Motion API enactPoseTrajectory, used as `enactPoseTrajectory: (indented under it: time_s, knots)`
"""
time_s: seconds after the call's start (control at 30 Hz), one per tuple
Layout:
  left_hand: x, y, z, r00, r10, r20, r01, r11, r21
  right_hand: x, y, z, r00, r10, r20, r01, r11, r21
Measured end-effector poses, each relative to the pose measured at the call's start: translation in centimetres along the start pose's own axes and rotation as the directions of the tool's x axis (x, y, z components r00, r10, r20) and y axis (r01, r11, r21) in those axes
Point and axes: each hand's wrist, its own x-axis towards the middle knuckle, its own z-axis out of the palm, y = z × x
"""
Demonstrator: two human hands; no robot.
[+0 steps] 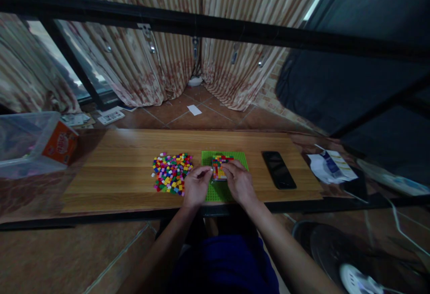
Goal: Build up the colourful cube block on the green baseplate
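Observation:
A green baseplate [239, 158] lies on the wooden table [127, 159] in front of me. A small block of mixed red, yellow and blue bricks [220, 164] stands on it. My left hand [195, 187] rests at the plate's left edge, fingers curled toward the brick block in a pinch; whatever it holds is too small to make out. My right hand [239, 182] lies over the plate with its fingers bent onto the brick block. A heap of loose coloured bricks [171, 172] sits just left of the plate.
A black phone [278, 169] lies right of the plate. Crumpled white paper [331, 166] sits at the table's right end. A clear plastic bin [27, 144] with an orange box [60, 144] stands at the far left. Curtains hang behind the table.

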Motion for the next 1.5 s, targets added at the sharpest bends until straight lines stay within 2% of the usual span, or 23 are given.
enactPoseTrajectory:
  time_s: [0.23,0.7,1.1,1.37,1.5]
  knots:
    - [0.5,-1.4,1.2,0.997,-0.069,0.023,0.070,0.996,-0.050,0.6,0.3,0.5,0.997,-0.017,0.070,0.023,0.996,-0.087]
    - [1.1,-1.2,1.3,0.998,-0.059,0.005,0.059,0.998,0.002,1.6,0.8,1.0,0.999,0.028,0.041,-0.024,0.997,-0.079]
    - [1.0,-0.8,1.0,1.000,-0.014,0.019,0.009,0.975,0.221,1.1,0.9,1.2,0.999,-0.042,0.033,0.045,0.994,-0.097]
    - [0.8,-0.8,1.2,1.000,-0.017,-0.010,0.018,0.987,0.158,1.2,0.7,1.1,0.999,-0.021,0.027,0.023,0.996,-0.087]
    - [1.1,-1.1,1.2,0.998,-0.058,0.001,0.057,0.986,0.158,1.2,0.8,1.3,1.000,-0.017,0.006,0.018,0.996,-0.084]
